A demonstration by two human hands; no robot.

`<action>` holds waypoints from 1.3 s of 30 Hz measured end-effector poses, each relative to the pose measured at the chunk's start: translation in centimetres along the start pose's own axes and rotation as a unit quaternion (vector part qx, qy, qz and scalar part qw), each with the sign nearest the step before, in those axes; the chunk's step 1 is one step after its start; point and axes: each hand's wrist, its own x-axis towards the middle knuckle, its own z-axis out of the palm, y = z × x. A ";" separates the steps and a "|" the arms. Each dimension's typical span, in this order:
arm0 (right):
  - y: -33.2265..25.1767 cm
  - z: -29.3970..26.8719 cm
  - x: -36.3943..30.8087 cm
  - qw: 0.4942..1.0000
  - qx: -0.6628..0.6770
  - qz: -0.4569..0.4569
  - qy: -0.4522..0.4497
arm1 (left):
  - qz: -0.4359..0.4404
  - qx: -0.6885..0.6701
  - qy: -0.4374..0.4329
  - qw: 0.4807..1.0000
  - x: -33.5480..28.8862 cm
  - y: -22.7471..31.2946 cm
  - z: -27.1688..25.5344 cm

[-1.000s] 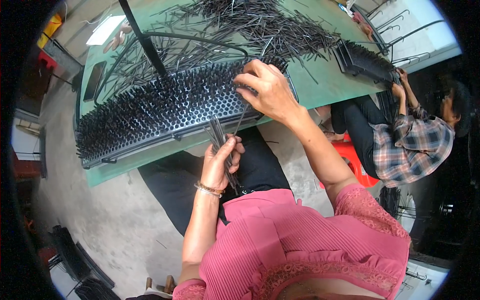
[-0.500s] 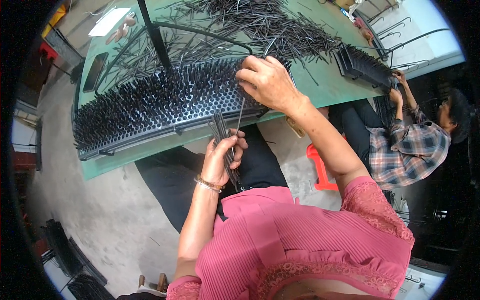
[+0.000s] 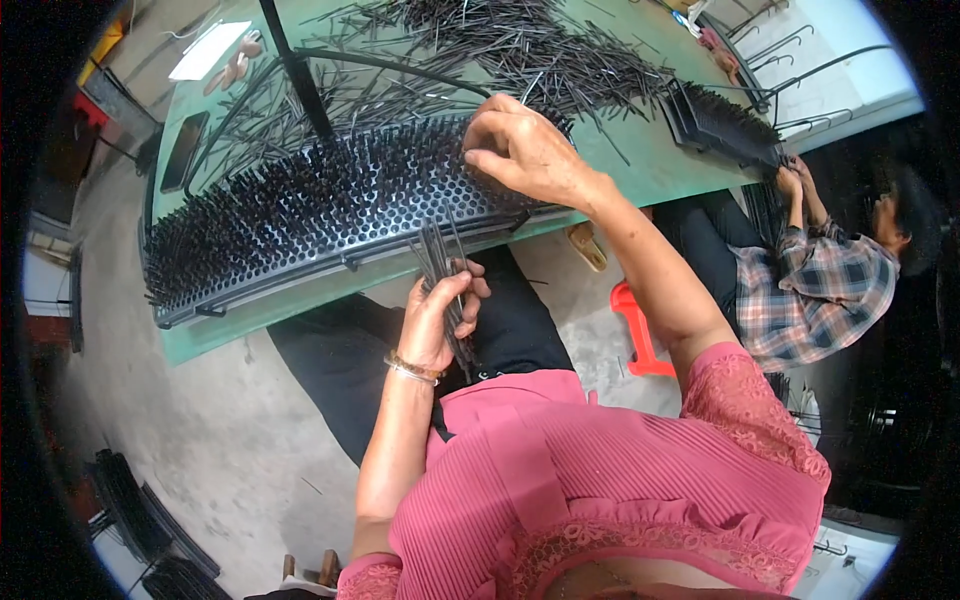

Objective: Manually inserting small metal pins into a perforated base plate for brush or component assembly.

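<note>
My left hand [image 3: 445, 315] is closed around a bundle of thin black rods [image 3: 432, 255], their upper ends fanned out below the front edge of a perforated board. This long, curved black board [image 3: 345, 235] is full of small round holes. Short black rods stand upright in most of it, while a strip of bare holes shows along the front right. Over the board's right part is my right hand [image 3: 530, 150], fingers curled and thumb bent in beside them. Its fingertips are partly hidden, so what they hold, if anything, cannot be made out.
Loose black rods [image 3: 540, 60] are heaped across the green table [image 3: 650, 190]. A black metal post [image 3: 295, 80] rises behind the board. At the right a co-worker [image 3: 815, 285] handles a similar board [image 3: 720, 125]. A red plastic stool [image 3: 640, 330] stands on the floor.
My right hand has lifted slightly and shifted a little left over the board. The rod that slanted between my hands now stands closer to the bundle. My left hand keeps its grip.
</note>
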 end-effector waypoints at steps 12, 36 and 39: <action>-1.5 -0.2 -0.7 0.989 -0.083 -0.096 0.073 | -0.003 0.081 0.057 0.995 0.1 -0.2 0.4; -3.9 0.7 -4.4 0.854 0.431 0.256 -0.138 | -0.033 0.071 -0.022 0.997 -1.1 0.9 1.4; -3.4 0.1 -4.1 0.872 0.414 0.251 -0.073 | -0.022 0.076 -0.010 0.997 -1.1 0.7 1.2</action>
